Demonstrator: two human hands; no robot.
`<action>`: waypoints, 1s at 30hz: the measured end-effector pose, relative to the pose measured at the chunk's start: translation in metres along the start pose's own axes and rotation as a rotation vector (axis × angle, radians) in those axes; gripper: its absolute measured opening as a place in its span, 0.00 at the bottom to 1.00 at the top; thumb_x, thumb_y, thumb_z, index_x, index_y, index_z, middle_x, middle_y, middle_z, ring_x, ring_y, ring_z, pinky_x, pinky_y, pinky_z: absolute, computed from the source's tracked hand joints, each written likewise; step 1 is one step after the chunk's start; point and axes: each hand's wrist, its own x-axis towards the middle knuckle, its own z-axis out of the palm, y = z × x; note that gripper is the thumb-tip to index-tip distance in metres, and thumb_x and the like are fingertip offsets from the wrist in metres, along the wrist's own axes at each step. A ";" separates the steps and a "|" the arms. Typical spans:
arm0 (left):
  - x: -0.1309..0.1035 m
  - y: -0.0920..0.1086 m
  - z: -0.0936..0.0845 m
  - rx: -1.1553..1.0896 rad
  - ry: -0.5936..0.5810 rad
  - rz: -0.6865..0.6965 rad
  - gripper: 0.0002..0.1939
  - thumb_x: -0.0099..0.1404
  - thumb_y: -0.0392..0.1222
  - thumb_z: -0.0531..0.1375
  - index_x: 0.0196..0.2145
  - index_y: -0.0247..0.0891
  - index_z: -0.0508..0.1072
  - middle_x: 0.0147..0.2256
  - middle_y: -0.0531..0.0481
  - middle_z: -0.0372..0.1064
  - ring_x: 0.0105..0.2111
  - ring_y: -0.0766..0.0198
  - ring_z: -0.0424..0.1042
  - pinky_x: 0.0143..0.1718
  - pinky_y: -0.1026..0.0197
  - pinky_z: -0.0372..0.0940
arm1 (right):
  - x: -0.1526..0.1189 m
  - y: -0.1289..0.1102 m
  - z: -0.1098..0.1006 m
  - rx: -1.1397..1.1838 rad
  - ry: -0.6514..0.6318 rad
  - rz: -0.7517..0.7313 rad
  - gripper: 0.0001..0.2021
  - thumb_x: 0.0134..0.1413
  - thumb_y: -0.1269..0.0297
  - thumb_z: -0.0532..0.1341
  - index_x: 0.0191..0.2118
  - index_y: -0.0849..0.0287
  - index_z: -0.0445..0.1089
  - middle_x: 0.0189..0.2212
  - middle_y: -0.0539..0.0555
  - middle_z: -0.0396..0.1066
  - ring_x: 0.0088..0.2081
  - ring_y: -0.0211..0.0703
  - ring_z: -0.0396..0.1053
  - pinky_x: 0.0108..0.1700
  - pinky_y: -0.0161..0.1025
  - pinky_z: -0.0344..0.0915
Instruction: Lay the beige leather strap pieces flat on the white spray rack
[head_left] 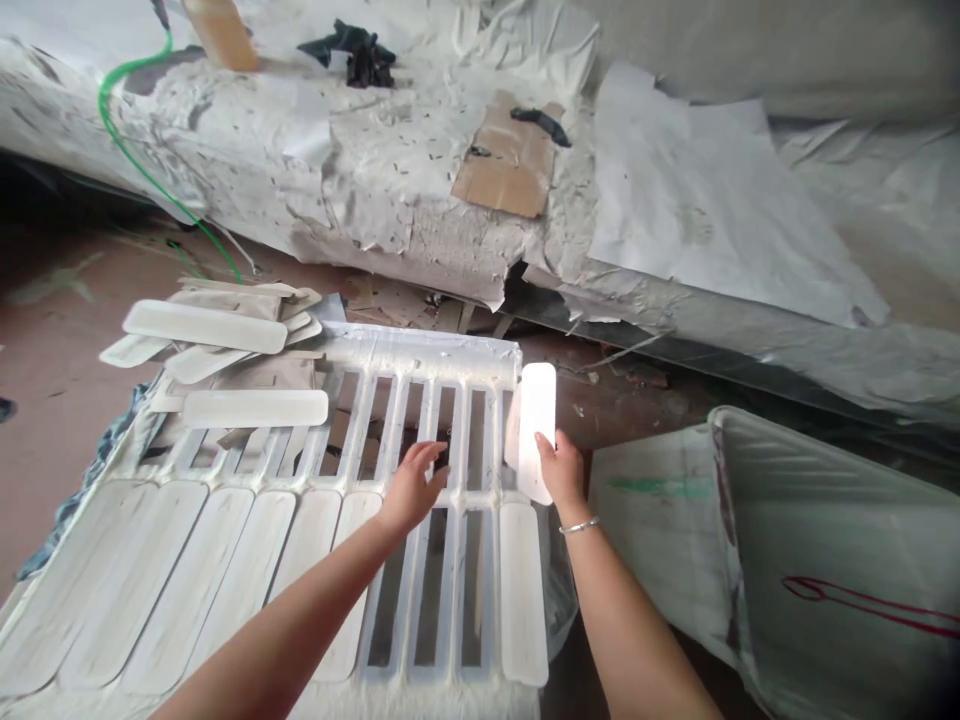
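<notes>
My right hand (564, 470) grips a flat white strip with rounded ends (537, 410), thumb across its face, holding it upright over the right edge of the slotted white rack (424, 350). A bracelet circles that wrist. My left hand (415, 487) hovers above the middle of the rack, fingers curved and apart, with nothing in it. Similar strips (176, 580) lie side by side along the rack's near left part. Another strip (525, 590) rests at the near right corner, past several open slots.
More strips (206, 325) are piled at the far left, with a single strip (255, 408) just below them. Beyond runs a paper-covered ledge (420, 160) bearing cardboard (510, 160), black scraps (360, 55) and a bottle (223, 35). A green hose (124, 140) hangs there. A large white container (840, 540) stands right.
</notes>
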 end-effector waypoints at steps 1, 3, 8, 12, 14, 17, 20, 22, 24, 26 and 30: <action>-0.002 -0.004 0.018 -0.019 -0.038 -0.039 0.17 0.63 0.41 0.56 0.50 0.37 0.67 0.49 0.44 0.63 0.43 0.62 0.68 0.46 0.59 0.66 | 0.000 0.009 0.007 0.021 -0.057 0.040 0.16 0.56 0.51 0.51 0.27 0.58 0.61 0.26 0.56 0.69 0.29 0.43 0.64 0.34 0.38 0.57; -0.003 -0.008 0.049 -0.036 -0.127 -0.136 0.18 0.62 0.40 0.55 0.50 0.35 0.67 0.49 0.42 0.64 0.42 0.63 0.69 0.44 0.60 0.66 | -0.002 0.023 0.018 0.063 -0.150 0.094 0.16 0.56 0.51 0.51 0.29 0.59 0.63 0.29 0.59 0.71 0.32 0.45 0.66 0.36 0.39 0.59; 0.007 -0.003 0.107 0.038 -0.361 -0.339 0.21 0.62 0.40 0.56 0.51 0.31 0.67 0.45 0.41 0.69 0.41 0.61 0.69 0.45 0.60 0.63 | -0.007 0.040 0.026 0.114 -0.264 0.110 0.15 0.56 0.54 0.50 0.33 0.60 0.67 0.32 0.60 0.73 0.35 0.47 0.70 0.37 0.39 0.62; 0.020 0.004 0.139 -0.036 -0.368 -0.431 0.27 0.62 0.43 0.55 0.58 0.32 0.62 0.50 0.41 0.67 0.41 0.61 0.69 0.43 0.61 0.62 | -0.006 0.048 0.018 0.028 -0.322 0.109 0.15 0.56 0.55 0.51 0.34 0.60 0.68 0.31 0.59 0.73 0.35 0.47 0.70 0.36 0.39 0.62; 0.026 0.008 0.150 -0.064 -0.330 -0.414 0.24 0.62 0.42 0.55 0.56 0.34 0.64 0.50 0.43 0.67 0.40 0.62 0.69 0.42 0.62 0.62 | -0.001 0.049 0.018 -0.037 -0.330 0.109 0.15 0.57 0.56 0.51 0.33 0.59 0.69 0.29 0.57 0.72 0.33 0.46 0.69 0.35 0.39 0.61; 0.036 0.010 0.160 -0.063 -0.311 -0.382 0.17 0.62 0.42 0.55 0.48 0.35 0.70 0.43 0.45 0.70 0.37 0.63 0.69 0.39 0.63 0.61 | 0.012 0.049 0.027 -0.082 -0.360 0.041 0.15 0.58 0.56 0.51 0.29 0.59 0.67 0.24 0.55 0.70 0.28 0.43 0.66 0.32 0.39 0.59; 0.047 0.009 0.162 0.010 -0.297 -0.465 0.13 0.61 0.42 0.56 0.41 0.34 0.72 0.37 0.45 0.72 0.33 0.63 0.69 0.33 0.63 0.60 | 0.030 0.050 0.042 -0.099 -0.402 -0.031 0.17 0.58 0.54 0.51 0.26 0.60 0.66 0.21 0.52 0.67 0.25 0.40 0.62 0.28 0.37 0.57; 0.054 0.007 0.162 0.060 -0.307 -0.521 0.11 0.60 0.43 0.57 0.35 0.33 0.74 0.32 0.46 0.72 0.31 0.63 0.69 0.30 0.64 0.58 | 0.040 0.052 0.047 -0.116 -0.432 -0.038 0.19 0.58 0.52 0.51 0.25 0.60 0.66 0.20 0.52 0.67 0.24 0.40 0.62 0.27 0.36 0.57; 0.058 0.003 0.162 0.088 -0.314 -0.542 0.10 0.59 0.43 0.58 0.30 0.33 0.74 0.30 0.46 0.72 0.30 0.64 0.68 0.28 0.64 0.56 | 0.047 0.055 0.048 -0.149 -0.457 -0.041 0.20 0.58 0.50 0.52 0.25 0.61 0.67 0.20 0.54 0.68 0.26 0.42 0.65 0.28 0.38 0.57; 0.058 0.000 0.163 0.099 -0.288 -0.551 0.10 0.58 0.43 0.59 0.29 0.33 0.74 0.29 0.47 0.71 0.29 0.65 0.67 0.28 0.64 0.55 | 0.051 0.058 0.047 -0.193 -0.473 -0.052 0.21 0.60 0.52 0.50 0.26 0.62 0.70 0.23 0.58 0.70 0.29 0.46 0.68 0.31 0.40 0.59; 0.048 -0.001 0.168 0.119 -0.198 -0.521 0.09 0.57 0.44 0.59 0.26 0.35 0.72 0.26 0.50 0.69 0.27 0.66 0.65 0.28 0.63 0.53 | 0.052 0.061 0.045 -0.251 -0.500 -0.077 0.23 0.63 0.55 0.46 0.33 0.64 0.73 0.28 0.64 0.73 0.36 0.49 0.71 0.40 0.43 0.61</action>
